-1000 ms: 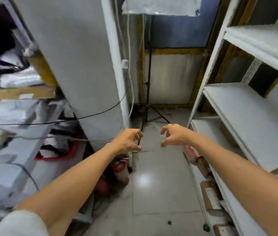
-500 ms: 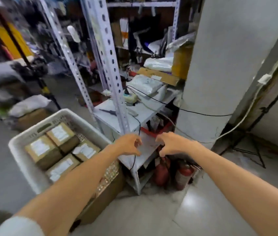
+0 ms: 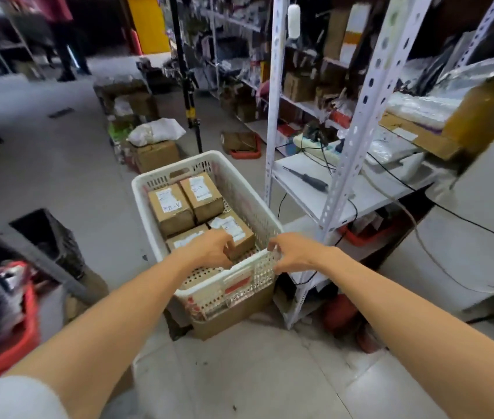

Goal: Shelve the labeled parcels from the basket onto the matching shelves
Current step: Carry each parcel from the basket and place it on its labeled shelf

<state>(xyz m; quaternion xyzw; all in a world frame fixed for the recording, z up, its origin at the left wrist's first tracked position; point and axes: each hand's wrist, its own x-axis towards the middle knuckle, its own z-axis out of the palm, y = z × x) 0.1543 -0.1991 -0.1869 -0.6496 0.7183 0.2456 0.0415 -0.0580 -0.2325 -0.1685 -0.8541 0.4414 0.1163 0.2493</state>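
A white perforated basket [image 3: 250, 207] sits on a cardboard box [image 3: 233, 316] in the middle of the floor. Several brown parcels with white labels lie in it: a far-left one [image 3: 170, 208] marked "A-2", a far-right one [image 3: 201, 193], a near-right one [image 3: 235, 229] and a near-left one [image 3: 183, 240], partly hidden. My left hand [image 3: 209, 249] reaches into the basket over the near-left parcel, its loosely curled fingers against the near-right parcel's corner. My right hand [image 3: 292, 255] hovers at the basket's near right corner, fingers loosely curled at the rim, holding nothing.
A white metal rack [image 3: 345, 146] with cables and packages stands right of the basket. Left are a black crate [image 3: 49, 234] and a red tub [image 3: 12, 343]. Boxes and a bag [image 3: 155, 146] lie behind the basket, beside a tripod pole [image 3: 189, 95]. A person [image 3: 61, 34] stands far back.
My view has swung left from the empty white shelves past the pillar to the basket. Both hands have come down to it, the left one now inside among the parcels.
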